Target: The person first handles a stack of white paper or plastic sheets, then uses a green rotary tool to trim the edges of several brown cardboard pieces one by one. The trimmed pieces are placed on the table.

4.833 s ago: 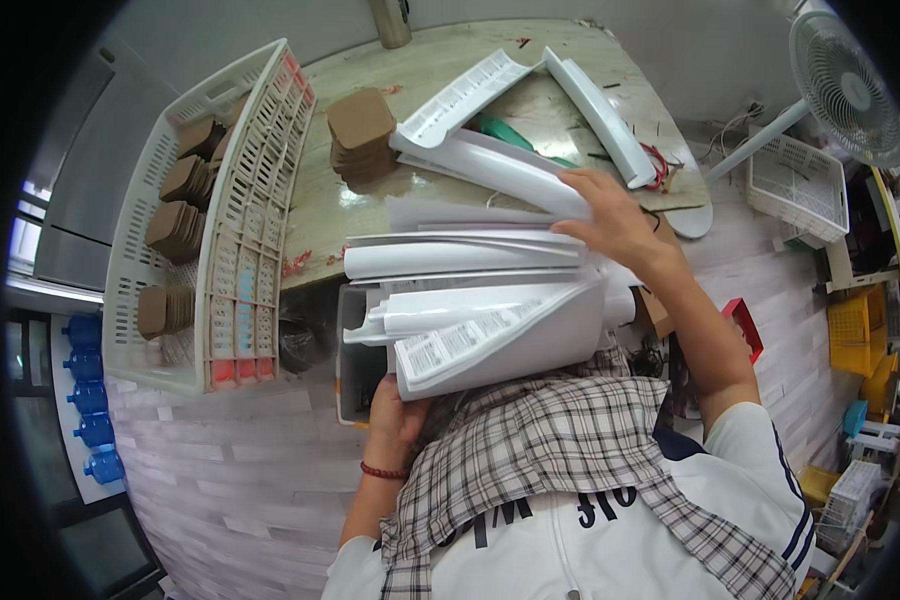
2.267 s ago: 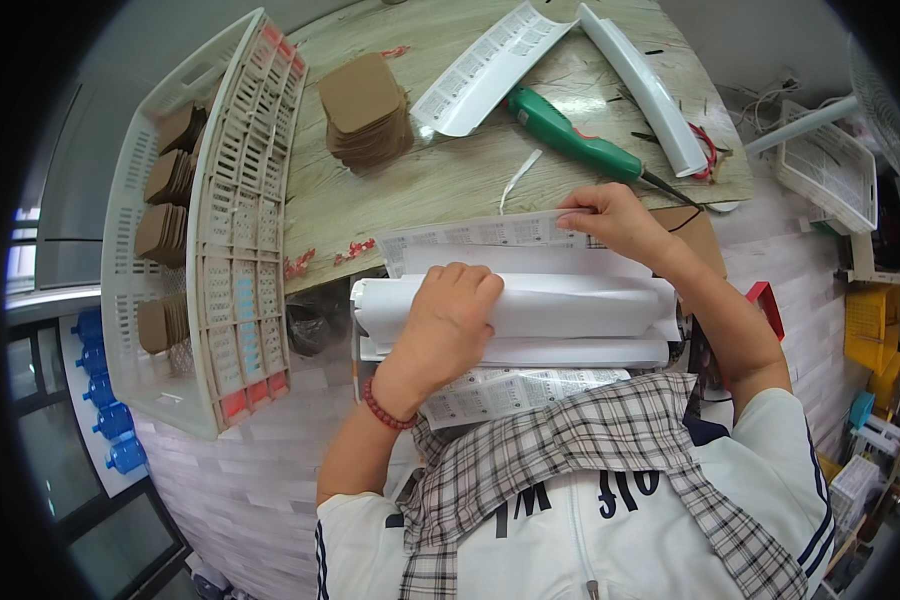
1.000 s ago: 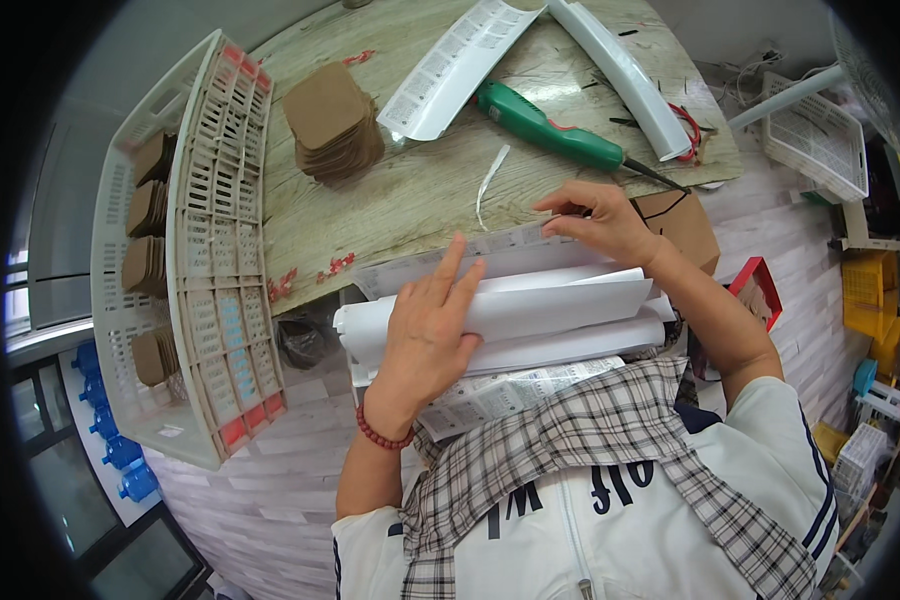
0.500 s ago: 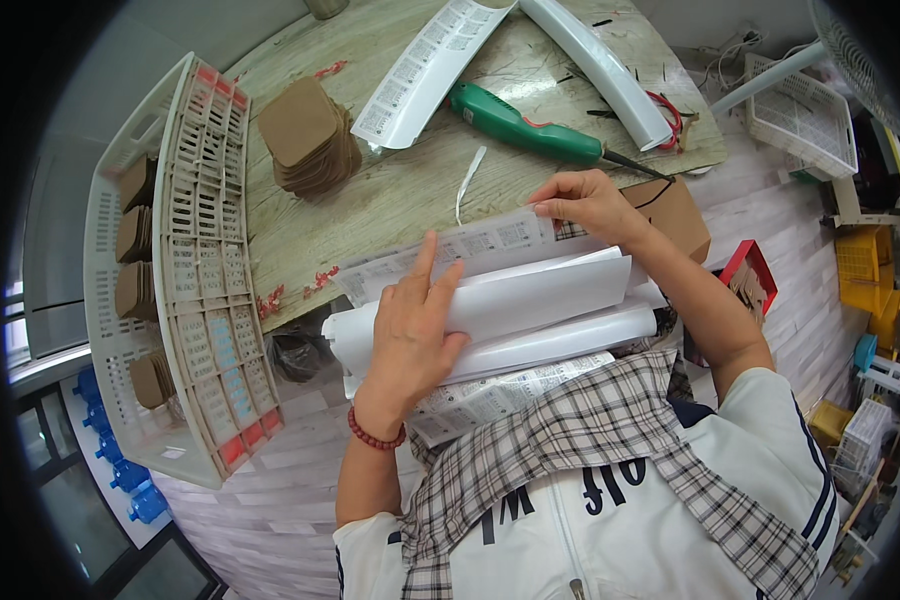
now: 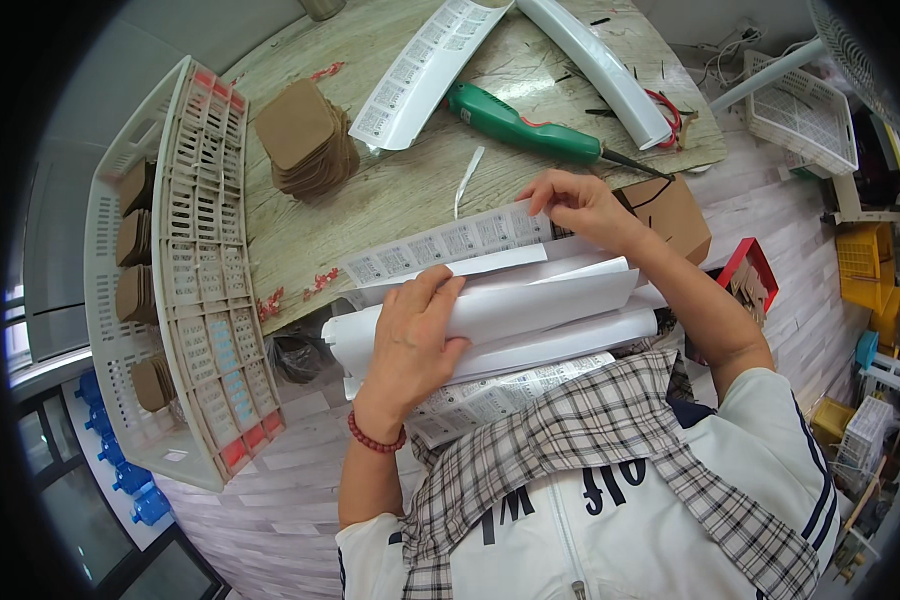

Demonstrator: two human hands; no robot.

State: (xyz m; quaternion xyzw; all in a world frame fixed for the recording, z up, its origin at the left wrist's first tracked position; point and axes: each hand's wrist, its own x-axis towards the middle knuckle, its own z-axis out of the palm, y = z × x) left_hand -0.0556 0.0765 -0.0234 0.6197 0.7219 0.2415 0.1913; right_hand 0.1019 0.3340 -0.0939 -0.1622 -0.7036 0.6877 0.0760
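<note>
Left hand [image 5: 410, 335] bends its forefinger, straight before; thumb apart, it rests on white paper rolls [image 5: 550, 303]. Beyond, the printed sheet [image 5: 455, 240] runs left-to-right along the worktop [image 5: 400, 185] edge; right hand's [image 5: 578, 212] fingers meet its right end, whether clamped I cannot tell.

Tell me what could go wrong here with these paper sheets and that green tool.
The curled white sheets lie bundled under the left hand; they might spring apart if it lifts. The printed label sheet could crease at the corner where the right hand touches it. The green handheld tool lies near that hand, which might knock it.
</note>
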